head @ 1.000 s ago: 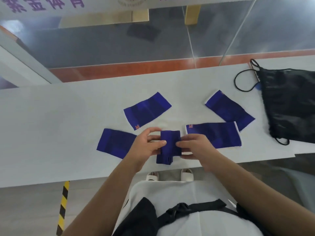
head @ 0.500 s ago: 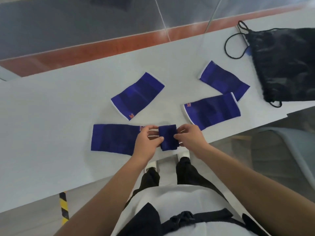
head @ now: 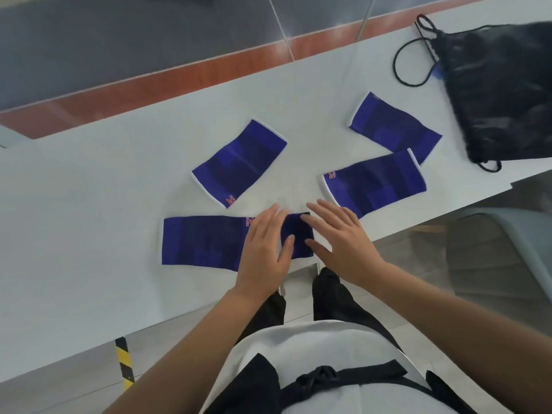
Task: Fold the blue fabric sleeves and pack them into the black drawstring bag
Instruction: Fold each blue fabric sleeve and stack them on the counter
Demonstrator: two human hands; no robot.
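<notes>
**Head view: folded sleeve lies between two flat hands**

Head camera shows me the folded sleeve (head: 297,234), a small dark blue block, lying on the white table (head: 89,234) close to its near edge. My left hand (head: 264,252) sits just to its left, fingers stretched out and loose, the thumb resting against the block's left side; the palm covers the right end of a flat sleeve (head: 203,240) that lies lengthwise along the table. My right hand (head: 340,240) is just to the right of the block, fingers spread and released, gripping nothing; whether its fingertips touch the fabric I cannot tell.

Three more blue sleeves lie unfolded farther out. One middle sleeve (head: 239,162) is angled behind the left hand, white trim at both ends. One right sleeve (head: 376,182) lies beyond the right hand, and a far sleeve (head: 394,127) sits just behind it, their corners nearly meeting.

At the table's far right end rests the black drawstring bag (head: 501,94), lying flat, its cord (head: 409,55) looped on the tabletop to the left of its mouth. Grey floor with a red stripe (head: 179,82) runs behind the table.
</notes>
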